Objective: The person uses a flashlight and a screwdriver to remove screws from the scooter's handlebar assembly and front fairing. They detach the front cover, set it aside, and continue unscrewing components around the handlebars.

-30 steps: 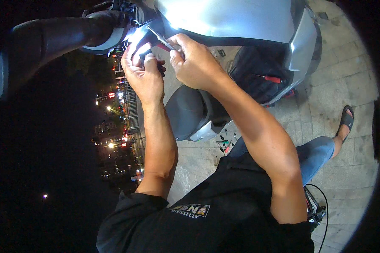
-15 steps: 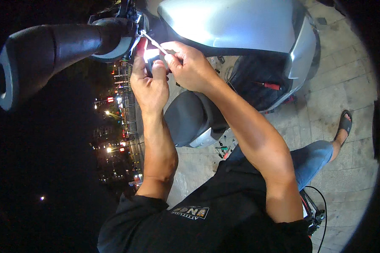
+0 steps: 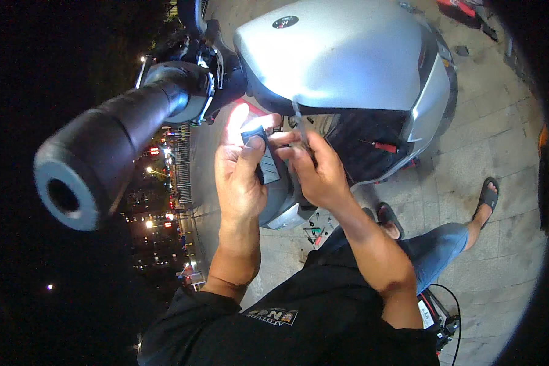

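Observation:
My left hand [image 3: 235,174] is closed around a small dark rectangular light [image 3: 269,163], whose beam glares white over the fingertips. Close beside it, my right hand [image 3: 320,171] pinches a thin, pale, rod-like tool [image 3: 297,116]. The tool is smeared by motion, so its exact kind does not show. Both hands are below the silver body panel [image 3: 329,61] of a scooter, apart from its black handlebar grip [image 3: 128,125]. The grip's hollow end points toward the lower left.
A red-handled screwdriver [image 3: 385,147] lies on the scooter's dark footboard area. Several small tools [image 3: 315,234] are scattered on the paving beyond the dark seat [image 3: 280,204]. A black cable [image 3: 457,305] curves at lower right. A red item [image 3: 460,9] lies at upper right.
Both hands have come down and away from the handlebar joint, where the tool's tip was. The handlebar and body panel sit lower in the picture, as the view has shifted.

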Action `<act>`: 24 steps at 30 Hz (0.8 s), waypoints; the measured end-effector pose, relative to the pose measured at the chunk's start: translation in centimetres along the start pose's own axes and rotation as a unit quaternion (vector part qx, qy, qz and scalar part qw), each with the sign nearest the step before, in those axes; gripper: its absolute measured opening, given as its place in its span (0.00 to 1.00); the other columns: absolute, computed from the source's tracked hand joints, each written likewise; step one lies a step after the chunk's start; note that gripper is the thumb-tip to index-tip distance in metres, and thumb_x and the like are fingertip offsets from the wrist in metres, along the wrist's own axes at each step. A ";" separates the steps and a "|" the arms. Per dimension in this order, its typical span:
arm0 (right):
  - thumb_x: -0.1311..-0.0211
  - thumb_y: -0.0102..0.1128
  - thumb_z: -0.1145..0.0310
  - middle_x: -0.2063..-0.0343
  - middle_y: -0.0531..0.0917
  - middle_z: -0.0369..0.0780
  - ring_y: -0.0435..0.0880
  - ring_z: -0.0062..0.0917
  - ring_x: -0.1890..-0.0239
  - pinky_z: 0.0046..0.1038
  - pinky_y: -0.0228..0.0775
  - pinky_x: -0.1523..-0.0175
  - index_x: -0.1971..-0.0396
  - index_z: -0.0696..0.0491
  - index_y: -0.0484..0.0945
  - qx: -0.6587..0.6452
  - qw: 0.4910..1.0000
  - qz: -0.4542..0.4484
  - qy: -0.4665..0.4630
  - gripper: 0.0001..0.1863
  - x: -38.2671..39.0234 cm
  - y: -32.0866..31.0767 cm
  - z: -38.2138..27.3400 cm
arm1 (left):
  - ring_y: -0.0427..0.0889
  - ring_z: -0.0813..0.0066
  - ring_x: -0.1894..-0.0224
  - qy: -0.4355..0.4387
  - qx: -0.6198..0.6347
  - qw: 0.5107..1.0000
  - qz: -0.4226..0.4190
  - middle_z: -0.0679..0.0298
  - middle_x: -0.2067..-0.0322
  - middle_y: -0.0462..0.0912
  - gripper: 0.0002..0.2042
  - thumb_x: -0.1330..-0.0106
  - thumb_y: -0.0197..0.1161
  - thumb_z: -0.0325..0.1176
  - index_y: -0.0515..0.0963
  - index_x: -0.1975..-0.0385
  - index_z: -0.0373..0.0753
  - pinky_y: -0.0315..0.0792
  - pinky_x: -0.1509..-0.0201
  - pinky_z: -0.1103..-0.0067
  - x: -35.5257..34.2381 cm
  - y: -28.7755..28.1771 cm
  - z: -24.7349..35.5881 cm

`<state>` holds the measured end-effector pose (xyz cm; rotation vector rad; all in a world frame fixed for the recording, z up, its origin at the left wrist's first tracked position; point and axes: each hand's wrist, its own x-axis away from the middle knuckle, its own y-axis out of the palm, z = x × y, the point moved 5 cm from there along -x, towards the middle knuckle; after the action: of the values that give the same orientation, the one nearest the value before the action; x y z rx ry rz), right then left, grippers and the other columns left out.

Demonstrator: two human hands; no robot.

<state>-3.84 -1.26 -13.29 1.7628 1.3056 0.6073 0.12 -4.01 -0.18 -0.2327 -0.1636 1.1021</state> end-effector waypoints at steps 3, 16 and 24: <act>0.33 0.57 0.65 0.67 0.82 0.37 0.79 0.15 0.66 0.21 0.70 0.61 0.42 0.58 0.71 -0.050 0.999 -0.001 -0.002 0.22 2.0 -0.6 -2.2 | 0.82 0.56 0.46 -0.025 0.040 0.998 0.031 0.47 0.43 0.75 0.29 0.28 0.59 0.31 0.56 0.31 0.34 0.78 0.43 0.68 0.3 1.4 0.0; 0.38 0.67 0.75 0.59 0.81 0.39 0.80 0.17 0.57 0.18 0.74 0.55 0.42 0.62 0.68 0.070 0.995 -0.058 -0.037 0.26 2.4 -2.5 -11.0 | 0.80 0.63 0.44 -0.111 0.151 0.982 -0.005 0.49 0.44 0.77 0.25 0.28 0.56 0.39 0.62 0.37 0.30 0.77 0.40 0.69 0.4 6.7 1.2; 0.25 0.36 0.63 0.68 0.76 0.36 0.65 0.13 0.74 0.16 0.59 0.68 0.38 0.58 0.65 0.029 0.997 0.014 0.073 0.22 1.7 -8.1 -16.4 | 0.85 0.63 0.52 -0.060 0.215 0.969 0.104 0.49 0.44 0.77 0.19 0.26 0.54 0.32 0.65 0.39 0.35 0.80 0.48 0.71 2.0 10.7 4.1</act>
<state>-20.31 6.73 -11.59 1.8159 1.4122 0.7323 -9.28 2.82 0.97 0.2105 -0.0033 1.3317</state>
